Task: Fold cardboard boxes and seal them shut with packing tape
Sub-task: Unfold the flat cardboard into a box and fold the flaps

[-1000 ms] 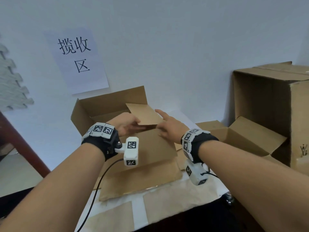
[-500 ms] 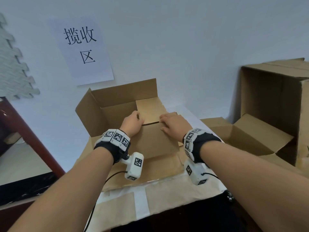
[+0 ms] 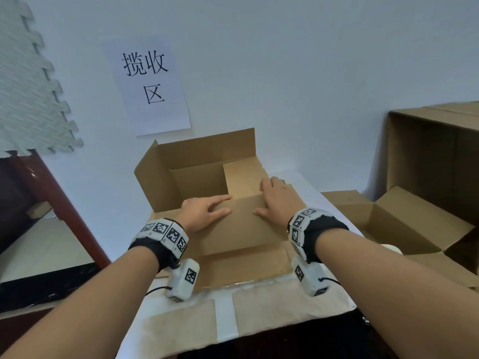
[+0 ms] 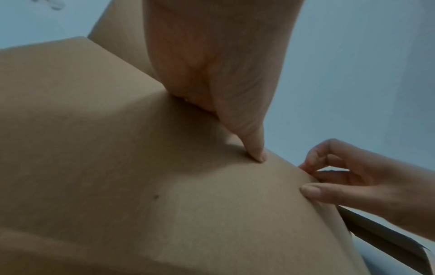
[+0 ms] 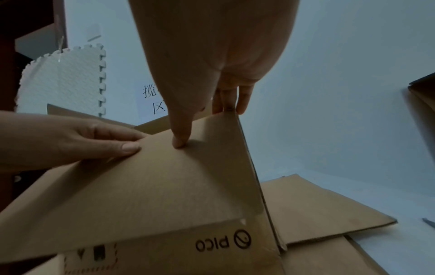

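Left hand [image 3: 204, 212] and right hand [image 3: 278, 200], fingers flat, press the near flap [image 3: 243, 224] of the box [image 3: 197, 161] down; far flap upright; seemingly no tape applied.

The white table [image 3: 308, 182] carries the open cardboard box [image 3: 207, 156], which stands under both hands, the right hand [image 3: 278, 200] and the left hand [image 3: 204, 212] resting on its near flap. Brown paper sheets [image 3: 280, 309] lie flat on the top below the wrists. A second opened carton [image 3: 404, 224] lies on the table to the right of the right hand.
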Available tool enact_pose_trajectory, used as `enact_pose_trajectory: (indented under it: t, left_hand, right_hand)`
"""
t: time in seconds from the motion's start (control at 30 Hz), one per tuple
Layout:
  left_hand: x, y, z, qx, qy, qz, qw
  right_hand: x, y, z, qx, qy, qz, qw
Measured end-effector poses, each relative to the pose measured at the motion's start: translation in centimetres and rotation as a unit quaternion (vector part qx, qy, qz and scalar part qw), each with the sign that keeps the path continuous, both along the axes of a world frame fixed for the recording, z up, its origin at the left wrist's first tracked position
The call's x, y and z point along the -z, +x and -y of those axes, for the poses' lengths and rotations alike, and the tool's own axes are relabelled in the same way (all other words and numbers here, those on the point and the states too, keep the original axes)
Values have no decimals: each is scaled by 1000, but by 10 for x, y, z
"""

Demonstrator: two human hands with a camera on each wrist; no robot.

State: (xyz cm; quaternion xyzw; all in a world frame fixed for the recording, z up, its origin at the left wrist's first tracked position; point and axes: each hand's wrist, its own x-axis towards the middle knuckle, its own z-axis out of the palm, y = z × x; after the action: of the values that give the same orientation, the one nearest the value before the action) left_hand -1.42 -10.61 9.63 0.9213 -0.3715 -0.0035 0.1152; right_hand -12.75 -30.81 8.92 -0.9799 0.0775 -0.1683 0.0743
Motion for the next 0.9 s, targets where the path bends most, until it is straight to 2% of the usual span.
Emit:
enact_pose_trajectory:
  t: [0.07, 0.23, 0.33, 0.5, 0.73, 0.83, 0.9]
  left_hand:
    - [1, 1, -6, -23, -1, 6, 1000]
    - [2, 0, -10, -3, -10, -6, 1000]
    - [6, 1, -9, -12, -53, -24, 998]
    - [10, -4, 6, -38, -109, -9, 993]
    - [10, -5, 44, 17, -86, -11, 996]
    - [3, -1, 44, 35, -62, -43, 997]
    - [-6, 4, 42, 50, -51, -20, 997]
  right_hand:
    - [-2, 0, 1, -1, 30, -2, 1000]
    - [2, -3, 9, -7, -9, -70, 998]
    - [4, -5, 8, -15, -18, -69, 997]
    - [-8, 0, 5, -13, -56, -77, 995]
    - [-14, 21, 6, 6, -59, -155, 986]
    - [-10, 24, 9, 21, -63, -158, 985]
    - [-8, 26, 8, 25, -61, -160, 985]
